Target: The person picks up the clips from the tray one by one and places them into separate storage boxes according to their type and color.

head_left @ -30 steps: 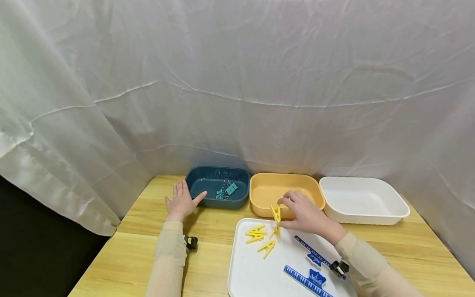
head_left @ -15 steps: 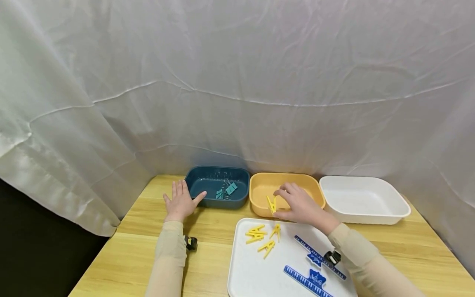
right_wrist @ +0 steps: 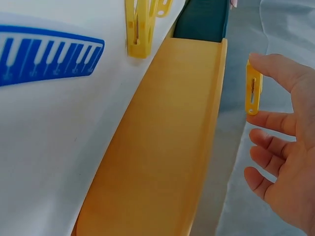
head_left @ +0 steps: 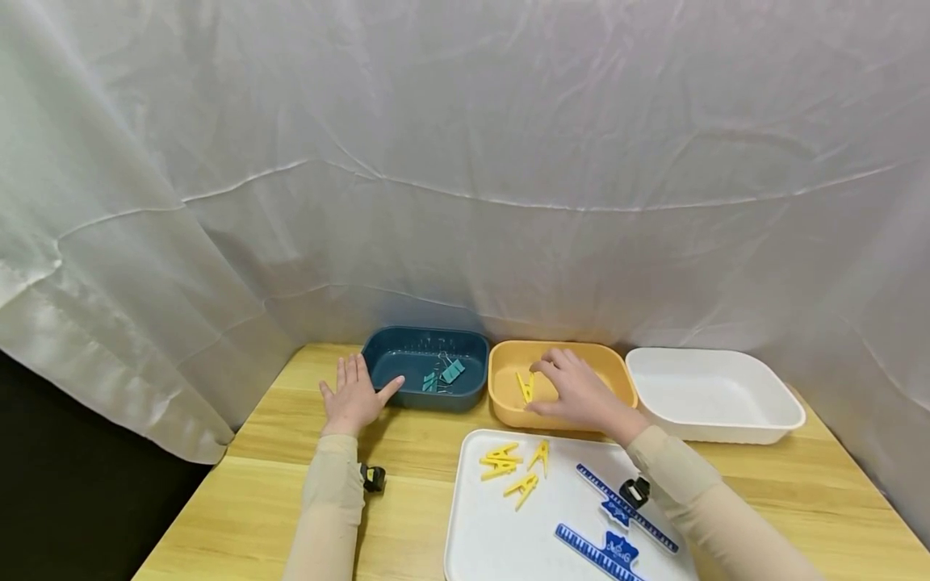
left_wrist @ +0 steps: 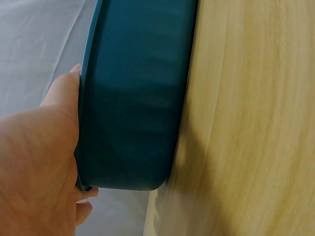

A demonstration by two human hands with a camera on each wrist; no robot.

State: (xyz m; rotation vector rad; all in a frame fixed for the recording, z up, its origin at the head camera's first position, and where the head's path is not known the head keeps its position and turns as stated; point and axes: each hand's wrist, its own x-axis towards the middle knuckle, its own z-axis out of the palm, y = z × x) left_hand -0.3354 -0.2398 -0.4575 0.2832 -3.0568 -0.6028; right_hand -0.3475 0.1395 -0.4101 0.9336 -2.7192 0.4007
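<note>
My right hand [head_left: 577, 395] is over the yellow tub [head_left: 625, 391], pinching a yellow clothespin [head_left: 525, 389] lengthwise between thumb and index finger. The right wrist view shows this clothespin [right_wrist: 253, 91] spanning from thumb to fingertip, with the other fingers loosely bent. At the left, my left hand [head_left: 354, 399] rests on the corner rim of the teal tub [head_left: 475, 394], fingers straight and spread. Teal binder clips [head_left: 452, 371] lie inside that tub. Several more yellow clothespins [head_left: 521, 486] lie on the white tray [head_left: 501, 541].
To the right of the yellow tub stands a white tub [head_left: 719, 395]. Two blue piano-pattern ruler clips [head_left: 599, 557] lie on the tray's right part, under the right forearm. A pale curtain [head_left: 465, 202] hangs behind the wooden table [head_left: 407, 500].
My right hand has carried the clothespin from above the tray's back edge forward and slightly left, over the yellow tub. The left hand has stayed at the teal tub.
</note>
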